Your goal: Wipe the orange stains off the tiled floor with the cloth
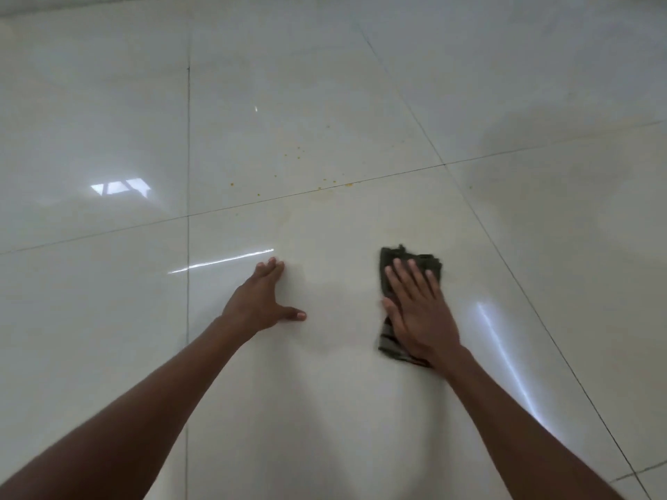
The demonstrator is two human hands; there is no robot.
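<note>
A dark green folded cloth (391, 259) lies flat on the glossy white tiled floor (108, 301). My right hand (415, 304) presses on it with straight, spread fingers. My left hand (265, 297) rests flat on the bare tile to the left of the cloth, fingers straight and thumb out. Small orange stains (330, 182) dot the floor beyond both hands, along a grout line, with more orange specks (297, 153) farther away. A faint yellowish smear (317, 200) sits just past the grout line.
Dark grout lines (187, 138) cross the floor between large tiles. Bright light reflections (121, 187) show on the glossy surface at left and lower right. A wall base runs along the top edge.
</note>
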